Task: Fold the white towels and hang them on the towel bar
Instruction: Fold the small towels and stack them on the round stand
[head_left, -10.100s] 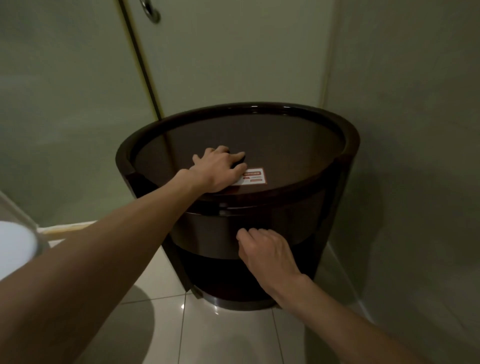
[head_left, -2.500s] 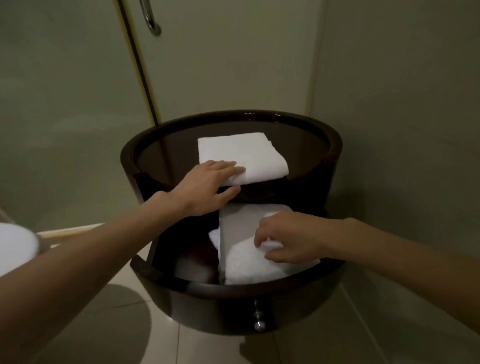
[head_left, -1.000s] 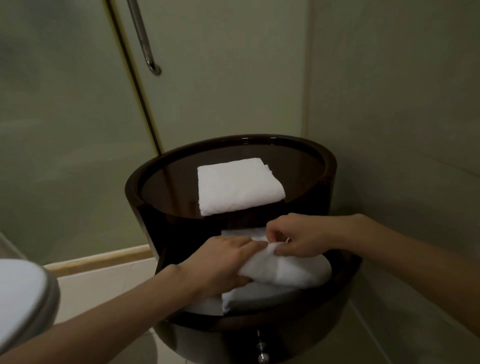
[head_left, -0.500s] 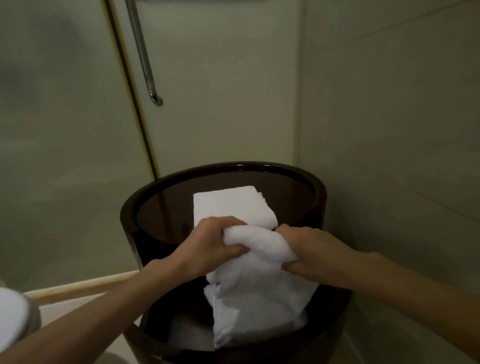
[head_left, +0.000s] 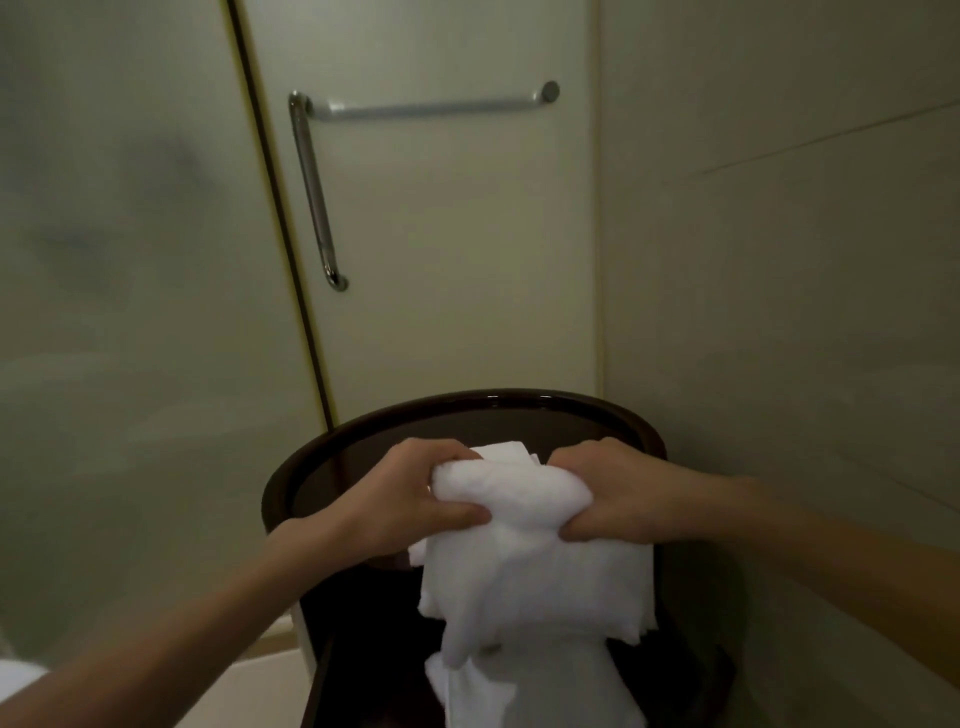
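A white towel (head_left: 530, 582) hangs bunched between my hands, above the open drawer of a round dark cabinet (head_left: 322, 457). My left hand (head_left: 415, 499) grips its upper left part and my right hand (head_left: 618, 493) grips its upper right part. Its lower end trails down toward the drawer. A second folded white towel (head_left: 511, 451) lies on the cabinet top, mostly hidden behind my hands. A chrome towel bar (head_left: 431, 106) runs horizontally on the glass door high above.
A vertical chrome handle (head_left: 314, 197) joins the left end of the bar on the frosted glass door. A plain wall stands close on the right. A white rounded object (head_left: 15, 680) shows at the bottom left corner.
Both hands have lifted the towel out of the drawer and higher over the cabinet. My view has tilted up, bringing the horizontal bar into sight.
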